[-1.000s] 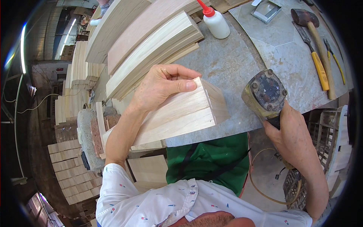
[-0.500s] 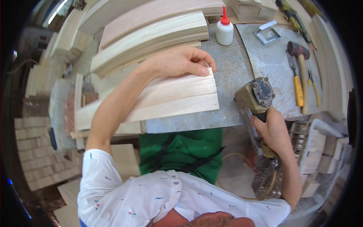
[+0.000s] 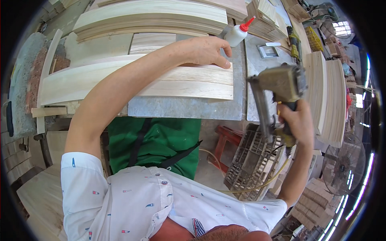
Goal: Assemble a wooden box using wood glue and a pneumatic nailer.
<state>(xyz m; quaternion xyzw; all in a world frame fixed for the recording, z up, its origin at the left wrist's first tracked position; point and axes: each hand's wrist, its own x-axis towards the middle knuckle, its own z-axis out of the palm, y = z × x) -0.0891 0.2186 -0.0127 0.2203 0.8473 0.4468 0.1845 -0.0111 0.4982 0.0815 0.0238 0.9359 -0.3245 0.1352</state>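
Observation:
A pale wooden board [image 3: 189,82] lies crosswise on the grey worktop [image 3: 185,109]. Across it reaches my left forearm, and my left hand [image 3: 201,50] grips its far edge near the right end. The thumb rests at the corner; the index finger curves out beyond, and the other fingers are partly hidden. My right hand [image 3: 299,120] is wrapped round the handle of a worn pneumatic nail gun [image 3: 281,82], raised to the right of the board. Its long magazine points down to the left. Just past my left fingertips stands a white glue bottle [image 3: 236,36] with a red nozzle.
Stacked boards [image 3: 152,18] fill the far side, with more stacks [image 3: 331,96] at the right. A small clear tray [image 3: 268,51] and a green power tool [image 3: 294,44] lie beyond the nail gun. Below the worktop are a slatted crate [image 3: 245,168], red stool [image 3: 225,146] and yellow hose [image 3: 257,187].
The nail gun has swung up and turned, so its magazine now shows side-on. My head view has shifted right. My left hand stays at the board's far right corner.

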